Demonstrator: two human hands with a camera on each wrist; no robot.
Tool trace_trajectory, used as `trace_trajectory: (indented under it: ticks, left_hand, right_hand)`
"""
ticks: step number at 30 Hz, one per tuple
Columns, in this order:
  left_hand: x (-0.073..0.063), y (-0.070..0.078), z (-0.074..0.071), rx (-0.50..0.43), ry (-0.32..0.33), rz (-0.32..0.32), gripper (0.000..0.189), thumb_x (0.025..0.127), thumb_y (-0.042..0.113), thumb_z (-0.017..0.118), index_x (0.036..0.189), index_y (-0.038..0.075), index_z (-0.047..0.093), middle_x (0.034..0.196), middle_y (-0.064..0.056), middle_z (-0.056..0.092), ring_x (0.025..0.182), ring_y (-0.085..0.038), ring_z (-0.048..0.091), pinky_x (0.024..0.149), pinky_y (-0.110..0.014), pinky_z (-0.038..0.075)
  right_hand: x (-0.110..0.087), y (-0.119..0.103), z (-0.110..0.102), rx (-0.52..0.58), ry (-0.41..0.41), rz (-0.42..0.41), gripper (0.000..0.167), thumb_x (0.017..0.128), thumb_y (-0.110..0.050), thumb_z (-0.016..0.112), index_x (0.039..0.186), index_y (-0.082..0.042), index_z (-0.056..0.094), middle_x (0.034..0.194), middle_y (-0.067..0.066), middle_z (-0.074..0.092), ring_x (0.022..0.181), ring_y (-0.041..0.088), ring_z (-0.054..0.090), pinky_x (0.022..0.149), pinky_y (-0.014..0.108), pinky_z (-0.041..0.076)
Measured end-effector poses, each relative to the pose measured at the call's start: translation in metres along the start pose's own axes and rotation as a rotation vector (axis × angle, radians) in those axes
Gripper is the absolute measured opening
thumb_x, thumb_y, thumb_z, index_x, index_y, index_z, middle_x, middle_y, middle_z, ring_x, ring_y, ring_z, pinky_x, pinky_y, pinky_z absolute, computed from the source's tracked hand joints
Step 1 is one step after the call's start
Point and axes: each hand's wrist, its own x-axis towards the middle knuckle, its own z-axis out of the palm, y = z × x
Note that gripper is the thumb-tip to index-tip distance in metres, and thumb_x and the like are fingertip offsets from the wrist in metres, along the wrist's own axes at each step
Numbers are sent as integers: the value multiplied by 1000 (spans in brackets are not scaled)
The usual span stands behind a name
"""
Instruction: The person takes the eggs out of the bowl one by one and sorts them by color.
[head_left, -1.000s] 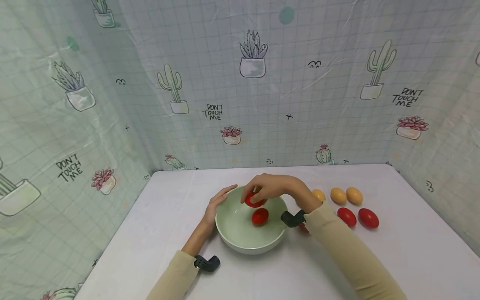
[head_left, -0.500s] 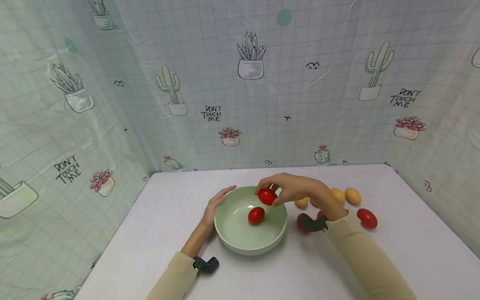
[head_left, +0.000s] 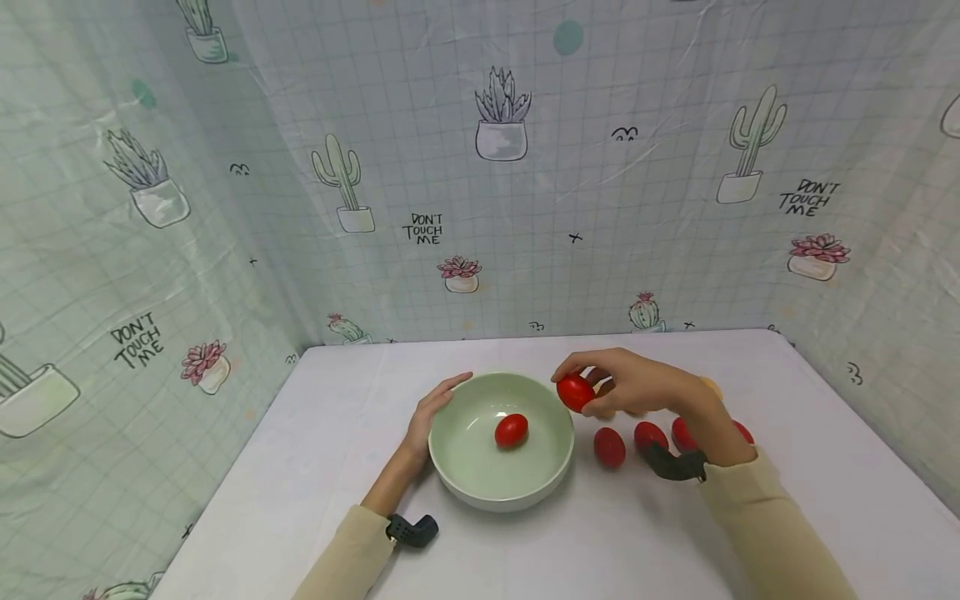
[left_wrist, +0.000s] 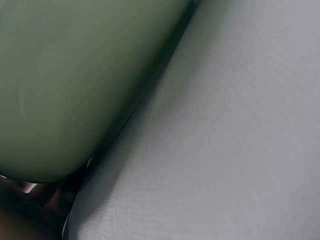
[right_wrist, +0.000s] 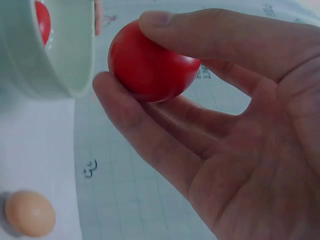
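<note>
My right hand (head_left: 633, 382) pinches a red egg (head_left: 574, 392) between thumb and fingertips, just off the right rim of a pale green bowl (head_left: 468, 471). The right wrist view shows this held egg (right_wrist: 150, 65) close up, with the thumb across it and fingers under it. Another red egg (head_left: 512, 431) lies inside the bowl. Along the bowl's left side rests my left hand (head_left: 430, 417), its fingers stretched against the outer wall near the rim. The bowl's wall (left_wrist: 75, 75) fills much of the left wrist view; that hand is mostly dark there.
A row of red eggs (head_left: 609, 447) lies on the white table (head_left: 525, 550) right of the bowl, partly hidden by my right arm. Behind them are brown eggs (head_left: 710, 386), mostly covered by the hand; one brown egg (right_wrist: 30, 213) shows in the right wrist view. A patterned cloth hangs behind.
My right hand has moved right, from over the bowl to beyond its right rim, carrying the red egg. The left hand stays against the bowl, and one red egg remains inside.
</note>
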Motion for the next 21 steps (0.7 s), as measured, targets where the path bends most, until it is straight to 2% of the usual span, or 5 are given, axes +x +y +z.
trace_trajectory:
  ticks: [3,7,10,21]
  left_hand:
    - [0,0,0,-7,5,-2,50,109,27,29,154,16,48,159,-8,48,144,-32,49,103,-23,54]
    - [0,-1,1,-13,14,-4,50,108,27,30,154,16,48,159,-8,48,144,-32,49,103,-23,53]
    - [0,-1,2,-12,16,-1,50,108,26,30,154,15,48,159,-8,48,144,-32,49,103,-23,53]
    - [-1,1,2,-13,12,-5,49,109,24,29,154,15,48,160,-8,47,145,-33,48,102,-22,53]
  right_hand:
    - [-9,6,-3,8,28,27,50,88,-8,72,129,-34,63,126,3,65,112,29,66,68,37,59]
    - [-20,16,-8,-50,72,-25,49,88,-12,76,131,-32,62,128,1,65,116,27,64,83,35,62]
    - [-27,23,-12,-93,98,-65,50,88,-13,77,133,-30,62,130,1,65,119,27,62,96,30,59]
    - [-57,43,-24,-76,165,-28,48,88,-24,81,132,-26,62,133,6,64,120,29,62,91,21,57]
